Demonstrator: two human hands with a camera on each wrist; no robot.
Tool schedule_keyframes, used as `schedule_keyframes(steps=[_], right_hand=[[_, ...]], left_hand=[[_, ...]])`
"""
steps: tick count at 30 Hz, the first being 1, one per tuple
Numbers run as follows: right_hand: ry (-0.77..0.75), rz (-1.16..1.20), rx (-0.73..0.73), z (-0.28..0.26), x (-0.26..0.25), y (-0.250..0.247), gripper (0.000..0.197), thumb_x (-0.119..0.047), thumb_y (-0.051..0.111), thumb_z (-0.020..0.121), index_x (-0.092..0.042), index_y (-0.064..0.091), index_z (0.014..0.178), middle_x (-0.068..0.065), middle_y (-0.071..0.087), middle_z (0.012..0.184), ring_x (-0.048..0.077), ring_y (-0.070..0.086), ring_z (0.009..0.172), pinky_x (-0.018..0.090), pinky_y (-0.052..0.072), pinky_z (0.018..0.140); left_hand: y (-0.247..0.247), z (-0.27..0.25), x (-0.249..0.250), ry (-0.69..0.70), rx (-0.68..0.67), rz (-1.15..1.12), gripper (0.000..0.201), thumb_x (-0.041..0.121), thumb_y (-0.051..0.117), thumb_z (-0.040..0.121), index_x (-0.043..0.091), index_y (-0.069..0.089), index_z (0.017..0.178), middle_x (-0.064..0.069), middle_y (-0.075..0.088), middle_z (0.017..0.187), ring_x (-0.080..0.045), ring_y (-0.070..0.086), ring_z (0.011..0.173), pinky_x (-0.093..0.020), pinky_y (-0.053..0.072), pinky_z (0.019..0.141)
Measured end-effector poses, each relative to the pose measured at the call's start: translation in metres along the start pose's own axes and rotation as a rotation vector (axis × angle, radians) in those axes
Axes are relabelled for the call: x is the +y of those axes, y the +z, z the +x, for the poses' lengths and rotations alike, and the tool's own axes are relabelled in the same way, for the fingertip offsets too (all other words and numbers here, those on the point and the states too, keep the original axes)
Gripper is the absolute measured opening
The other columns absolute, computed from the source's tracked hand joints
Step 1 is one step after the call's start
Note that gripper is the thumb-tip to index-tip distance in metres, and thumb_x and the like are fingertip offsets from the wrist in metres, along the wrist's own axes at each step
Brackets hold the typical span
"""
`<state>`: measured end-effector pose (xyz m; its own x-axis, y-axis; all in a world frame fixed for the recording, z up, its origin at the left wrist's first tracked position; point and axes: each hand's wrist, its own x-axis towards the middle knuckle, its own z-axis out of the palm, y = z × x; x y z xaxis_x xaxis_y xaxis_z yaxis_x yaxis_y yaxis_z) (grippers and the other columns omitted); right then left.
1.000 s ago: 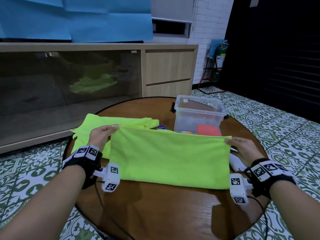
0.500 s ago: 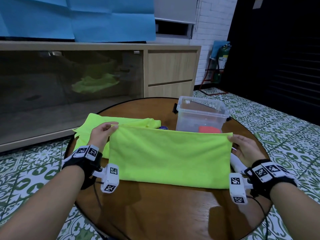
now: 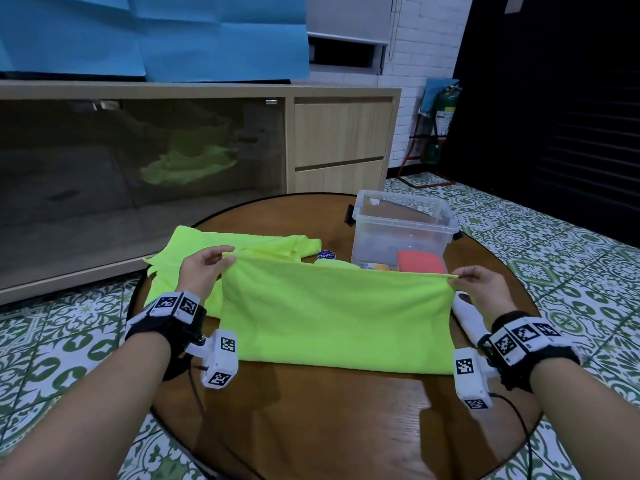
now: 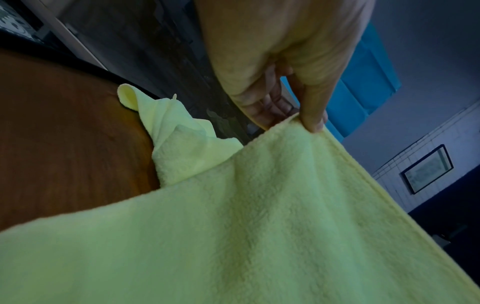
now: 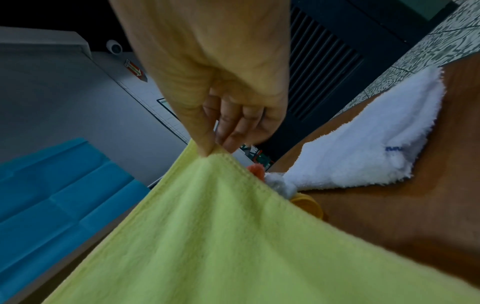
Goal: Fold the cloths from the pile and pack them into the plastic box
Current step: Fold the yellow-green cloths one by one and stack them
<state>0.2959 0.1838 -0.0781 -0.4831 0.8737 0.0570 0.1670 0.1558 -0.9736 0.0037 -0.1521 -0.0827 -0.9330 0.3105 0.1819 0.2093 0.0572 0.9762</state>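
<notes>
Cloth in hand: a lime-green cloth (image 3: 336, 313) hangs as a sheet over the near half of the round wooden table (image 3: 329, 420), its top edge raised and stretched taut, its bottom edge resting on the wood.
Left hand: the left hand (image 3: 202, 271) pinches the top left corner between thumb and fingers — the wrist view shows the thumb pressed on the hem.
Right hand: the right hand (image 3: 479, 285) pinches the top right corner in the same way, the other fingers loosely curled behind.
Long axis: the cloth runs left to right, from one hand straight across to the other; both hands are equally placed, one at each end of the top edge.
Likely step: a fold in progress; the next fold probably brings the two corners together, or lays the top edge down toward the near edge.
Pile: a second lime-green cloth (image 3: 242, 244) lies crumpled at the far left, partly behind the held one.
Plastic box: the clear plastic box (image 3: 403, 220) stands open at the far right, behind the top edge and nearer the right hand; something red (image 3: 420, 262) lies inside.
Also present: a white cloth (image 5: 369, 148) lies on the table just beside the right hand.
</notes>
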Motion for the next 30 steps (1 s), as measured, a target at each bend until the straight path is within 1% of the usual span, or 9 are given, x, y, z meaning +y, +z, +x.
schedule_keyframes(steps=[3, 8, 16, 19, 21, 24, 26, 28, 30], right_hand=[[-0.040, -0.040, 0.037, 0.001, 0.001, -0.002, 0.029, 0.012, 0.061, 0.081, -0.013, 0.057, 0.068, 0.004, 0.057, 0.070, 0.005, 0.057, 0.055, 0.003, 0.043, 0.049], [-0.040, -0.089, 0.038, 0.003, -0.001, -0.002, 0.028, 0.009, 0.062, 0.083, -0.015, 0.054, 0.071, 0.005, 0.051, 0.067, 0.017, 0.049, 0.061, 0.011, 0.044, 0.052], [-0.117, -0.100, 0.009, -0.002, -0.014, -0.007, 0.022, 0.006, 0.061, 0.085, -0.015, 0.054, 0.086, 0.005, 0.050, 0.071, 0.017, 0.053, 0.065, 0.032, 0.048, 0.073], [-0.138, -0.080, -0.019, -0.012, -0.023, -0.011, 0.017, 0.007, 0.057, 0.087, -0.004, 0.059, 0.099, 0.005, 0.053, 0.070, 0.006, 0.057, 0.059, 0.015, 0.052, 0.060], [-0.156, -0.055, -0.033, -0.023, -0.034, -0.015, 0.016, 0.010, 0.053, 0.087, -0.001, 0.061, 0.095, 0.006, 0.056, 0.073, 0.013, 0.057, 0.065, 0.010, 0.052, 0.054], [-0.147, -0.027, -0.056, -0.036, -0.050, -0.025, 0.024, 0.012, 0.049, 0.086, -0.007, 0.062, 0.079, 0.009, 0.059, 0.076, 0.025, 0.057, 0.072, 0.028, 0.054, 0.065], [-0.157, -0.021, -0.070, -0.046, -0.063, -0.031, 0.024, 0.011, 0.050, 0.085, -0.008, 0.062, 0.076, 0.012, 0.058, 0.075, 0.027, 0.056, 0.074, 0.037, 0.051, 0.072], [-0.164, -0.059, -0.069, -0.054, -0.077, -0.034, 0.018, 0.011, 0.050, 0.086, -0.001, 0.061, 0.079, 0.010, 0.055, 0.073, 0.025, 0.053, 0.067, 0.026, 0.052, 0.063], [-0.129, -0.125, -0.047, -0.050, -0.083, -0.034, 0.013, 0.011, 0.050, 0.086, 0.002, 0.059, 0.090, 0.007, 0.054, 0.074, 0.018, 0.050, 0.062, 0.013, 0.047, 0.045]], left_hand=[[-0.002, 0.001, -0.001, 0.011, -0.018, 0.014, 0.018, 0.004, 0.064, 0.085, 0.011, 0.069, 0.100, 0.000, 0.057, 0.073, -0.013, 0.051, 0.071, -0.017, 0.047, 0.071], [0.000, -0.001, 0.002, 0.029, -0.023, 0.049, 0.017, 0.002, 0.060, 0.088, 0.011, 0.066, 0.101, 0.000, 0.061, 0.076, -0.008, 0.054, 0.068, -0.002, 0.046, 0.055], [-0.006, -0.003, 0.017, 0.020, -0.031, 0.142, 0.017, 0.005, 0.057, 0.091, 0.010, 0.066, 0.104, -0.007, 0.057, 0.089, -0.015, 0.055, 0.080, -0.017, 0.047, 0.065], [-0.013, -0.010, 0.028, 0.071, -0.028, 0.215, 0.015, 0.007, 0.057, 0.091, 0.016, 0.065, 0.100, -0.009, 0.057, 0.093, -0.016, 0.054, 0.082, -0.009, 0.047, 0.057], [-0.020, -0.017, 0.038, 0.097, -0.060, 0.258, 0.015, 0.008, 0.057, 0.091, 0.017, 0.064, 0.100, -0.007, 0.060, 0.092, -0.015, 0.055, 0.082, -0.008, 0.047, 0.058], [-0.036, -0.025, 0.060, 0.062, -0.154, 0.243, 0.014, 0.006, 0.059, 0.090, 0.017, 0.066, 0.094, 0.001, 0.064, 0.087, -0.015, 0.060, 0.083, -0.010, 0.051, 0.065], [-0.043, -0.025, 0.077, 0.031, -0.181, 0.207, 0.015, 0.006, 0.061, 0.088, 0.019, 0.069, 0.089, -0.007, 0.068, 0.093, -0.021, 0.061, 0.086, -0.023, 0.053, 0.081], [-0.044, -0.026, 0.090, 0.012, -0.209, 0.210, 0.015, 0.003, 0.060, 0.088, 0.011, 0.068, 0.098, -0.014, 0.066, 0.097, -0.022, 0.059, 0.082, -0.027, 0.050, 0.086], [-0.040, -0.023, 0.093, -0.016, -0.242, 0.235, 0.022, 0.001, 0.060, 0.087, 0.002, 0.065, 0.108, -0.017, 0.064, 0.099, -0.022, 0.059, 0.084, -0.029, 0.050, 0.090]])
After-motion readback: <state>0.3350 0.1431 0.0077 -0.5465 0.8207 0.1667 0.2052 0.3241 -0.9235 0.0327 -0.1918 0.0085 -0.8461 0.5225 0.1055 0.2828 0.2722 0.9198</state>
